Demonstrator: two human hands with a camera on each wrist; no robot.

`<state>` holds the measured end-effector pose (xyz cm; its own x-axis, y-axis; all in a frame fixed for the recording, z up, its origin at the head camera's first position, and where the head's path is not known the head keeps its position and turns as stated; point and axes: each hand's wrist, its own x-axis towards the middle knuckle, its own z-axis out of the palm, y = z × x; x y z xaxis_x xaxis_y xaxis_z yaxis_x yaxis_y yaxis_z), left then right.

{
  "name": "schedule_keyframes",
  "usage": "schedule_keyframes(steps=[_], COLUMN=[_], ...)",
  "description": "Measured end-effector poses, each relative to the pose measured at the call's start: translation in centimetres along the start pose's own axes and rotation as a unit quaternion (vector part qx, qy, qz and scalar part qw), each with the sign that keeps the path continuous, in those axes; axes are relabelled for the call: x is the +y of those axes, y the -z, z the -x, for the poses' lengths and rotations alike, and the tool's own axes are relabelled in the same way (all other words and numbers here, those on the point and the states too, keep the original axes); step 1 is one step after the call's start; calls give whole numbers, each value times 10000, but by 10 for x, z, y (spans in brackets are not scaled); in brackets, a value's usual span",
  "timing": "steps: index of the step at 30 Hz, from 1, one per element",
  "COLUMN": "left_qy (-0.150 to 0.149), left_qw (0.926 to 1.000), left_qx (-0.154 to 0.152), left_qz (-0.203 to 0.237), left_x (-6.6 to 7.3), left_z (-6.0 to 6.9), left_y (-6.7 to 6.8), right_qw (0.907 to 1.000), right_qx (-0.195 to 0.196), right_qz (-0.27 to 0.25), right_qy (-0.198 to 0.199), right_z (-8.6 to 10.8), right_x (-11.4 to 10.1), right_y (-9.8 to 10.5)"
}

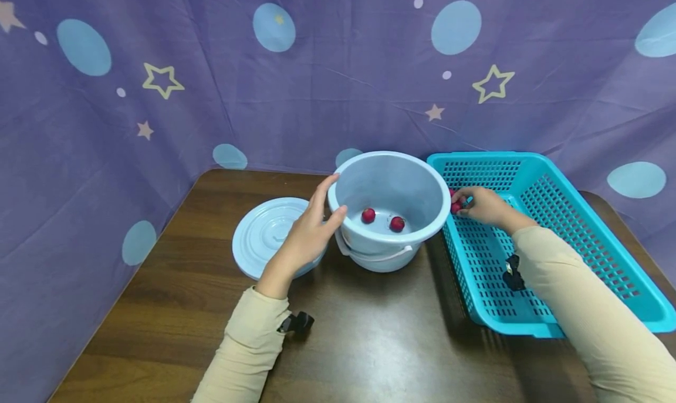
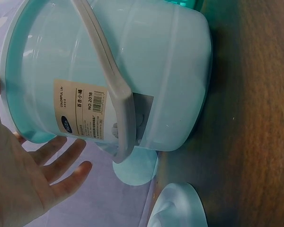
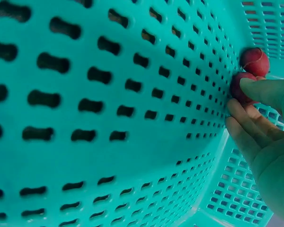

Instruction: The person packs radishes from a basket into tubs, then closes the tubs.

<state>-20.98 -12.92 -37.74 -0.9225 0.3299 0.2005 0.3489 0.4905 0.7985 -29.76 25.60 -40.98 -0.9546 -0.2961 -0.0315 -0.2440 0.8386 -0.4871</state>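
Observation:
My left hand (image 1: 308,230) touches the left rim of a pale blue bucket (image 1: 382,262), its fingers mostly straight. In the left wrist view, several fingers stand clear of the bucket's wall. Two red radishes (image 1: 368,216) lie on the bucket's floor, a little apart. Inside the turquoise basket (image 1: 475,309), at its left wall, my right hand (image 1: 483,206) pinches a radish (image 3: 240,88) between thumb and fingers. Another radish (image 3: 254,61), with a thin root across it, lies right beside the held one.
A round pale blue lid (image 1: 264,233) lies on the wooden table (image 1: 369,344), left of the bucket and partly behind my left hand. The bucket's handle (image 1: 380,256) hangs down at the front. A purple patterned cloth (image 1: 327,86) hangs behind the table.

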Motion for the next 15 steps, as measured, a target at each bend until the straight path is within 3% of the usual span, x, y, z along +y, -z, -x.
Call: schedule_keyframes(steps=[8, 15], left_qy=[-38, -21], left_qw=[10000, 10000], left_qx=[-27, 17], left_qz=[25, 25], left_x=[0, 0], left_z=[0, 0], left_y=[0, 0], right_qw=[9999, 9999], right_qx=[12, 26], right_qz=[115, 25], right_qy=[68, 122], right_z=[1, 6], right_x=[-2, -12], right_y=[-1, 12])
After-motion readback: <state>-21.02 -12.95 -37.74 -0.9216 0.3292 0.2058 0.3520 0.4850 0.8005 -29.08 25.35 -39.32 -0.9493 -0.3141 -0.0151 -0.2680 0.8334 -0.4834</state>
